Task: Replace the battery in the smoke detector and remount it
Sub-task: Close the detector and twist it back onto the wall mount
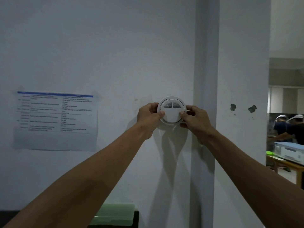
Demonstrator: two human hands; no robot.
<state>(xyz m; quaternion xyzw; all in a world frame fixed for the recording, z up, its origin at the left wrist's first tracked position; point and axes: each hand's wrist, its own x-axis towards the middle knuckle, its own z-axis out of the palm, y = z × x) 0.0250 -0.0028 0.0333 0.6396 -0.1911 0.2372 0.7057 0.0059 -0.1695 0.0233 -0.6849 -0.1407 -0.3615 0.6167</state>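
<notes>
A round white smoke detector (171, 109) with a slotted grille sits against the pale wall (115, 55) at chest height. My left hand (148, 118) grips its left rim, thumb on the front face. My right hand (195, 120) grips the right rim, thumb pressed on the front near a small button. Both arms reach up from the bottom of the view. The detector's back and its mount are hidden behind it.
A taped printed sheet (56, 120) hangs on the wall to the left. A vertical conduit (205, 71) runs just right of the detector. Two holes (242, 108) mark the wall further right. A green box (115, 214) lies below. People and a table (287, 163) are at far right.
</notes>
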